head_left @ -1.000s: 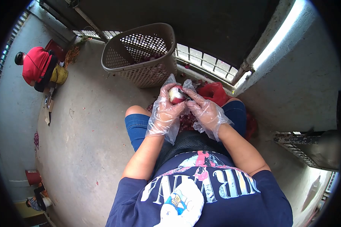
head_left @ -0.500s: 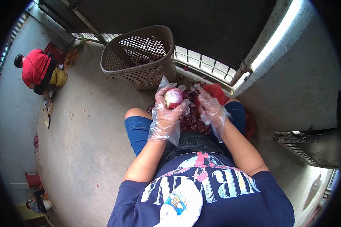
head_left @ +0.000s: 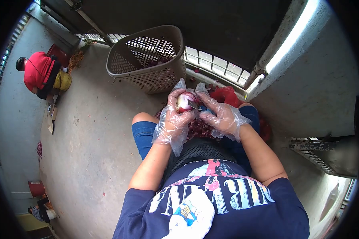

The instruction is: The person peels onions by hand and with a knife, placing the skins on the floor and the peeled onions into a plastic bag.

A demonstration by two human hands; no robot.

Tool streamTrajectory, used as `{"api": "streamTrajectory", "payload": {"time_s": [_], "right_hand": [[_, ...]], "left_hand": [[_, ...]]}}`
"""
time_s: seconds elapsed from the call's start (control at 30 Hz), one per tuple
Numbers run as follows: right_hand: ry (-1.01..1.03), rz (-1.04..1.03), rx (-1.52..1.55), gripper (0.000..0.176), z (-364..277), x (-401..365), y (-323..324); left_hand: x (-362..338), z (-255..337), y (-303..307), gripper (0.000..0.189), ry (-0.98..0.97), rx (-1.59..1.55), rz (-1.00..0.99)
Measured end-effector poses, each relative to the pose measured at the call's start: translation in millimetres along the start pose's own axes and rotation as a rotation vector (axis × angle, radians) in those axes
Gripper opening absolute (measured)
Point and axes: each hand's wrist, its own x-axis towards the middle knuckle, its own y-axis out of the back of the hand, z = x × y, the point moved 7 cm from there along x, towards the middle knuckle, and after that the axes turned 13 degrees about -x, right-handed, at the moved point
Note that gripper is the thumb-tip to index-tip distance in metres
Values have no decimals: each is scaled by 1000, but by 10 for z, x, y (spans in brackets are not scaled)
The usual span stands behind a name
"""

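Both hands wear loose clear plastic gloves. My left hand [head_left: 174,119] grips a partly peeled red onion [head_left: 184,100] held up above my lap. My right hand [head_left: 221,115] holds a small knife [head_left: 195,105] whose blade rests against the onion's right side. Below the hands a heap of red onion skins [head_left: 198,128] lies between my knees.
A tan perforated plastic basket [head_left: 147,59] with a few onions inside stands just beyond my hands. A red bag [head_left: 226,95] lies to the right, by a metal railing [head_left: 215,63]. A person in a red top [head_left: 39,71] sits at the far left on the concrete floor.
My right hand, which had dropped away toward the skins, has come back up with the knife against the onion. The left hand has kept hold of the onion.
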Motion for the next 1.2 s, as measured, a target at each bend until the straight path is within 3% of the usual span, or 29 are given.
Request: {"api": "streamTrajectory", "payload": {"time_s": [0.27, 0.37, 0.47, 0.53, 0.6, 0.63, 0.7, 0.8, 0.87, 0.9, 0.97, 1.07, 1.1, 1.2], "right_hand": [[-83, 2, -122, 53, 47, -4, -50], [-43, 56, -15, 49, 41, 8, -79], [-66, 50, 160, 46, 49, 6, -105], [-90, 157, 286, 47, 124, 20, -105], [-254, 188, 241, 50, 420, 52, -102], [-339, 117, 364, 52, 539, 40, -151], [-325, 103, 314, 53, 598, 39, -128], [-336, 77, 285, 57, 601, 20, -87], [-241, 125, 2, 61, 497, 7, 21], [-240, 124, 2, 61, 411, -24, 82], [-38, -24, -23, 65, 69, -87, 87], [-36, -93, -136, 67, 129, -53, 1], [-60, -164, -39, 63, 96, -41, 6], [-27, -62, -95, 60, 195, -15, -25]], "left_hand": [[-37, -56, 2, 61, 196, 13, 5], [-41, -115, 15, 60, 218, -144, 19], [-30, -137, 53, 61, 219, -121, 34], [-57, -108, 16, 62, 247, -130, 35], [-87, -118, -6, 63, 277, -139, 34], [-89, -93, -29, 64, 224, -90, 0], [-36, -36, -21, 68, 85, 65, -60], [-23, -65, -1, 71, 52, -53, -63], [-18, -54, -10, 71, 68, -73, -45], [-13, -53, 22, 69, 107, 1, -49], [-39, -45, 48, 68, 157, 76, -51], [-28, -18, -22, 66, 196, 104, -64], [-27, -18, -23, 67, 202, 147, -65], [-17, -37, 16, 68, 204, 213, -81]]}}
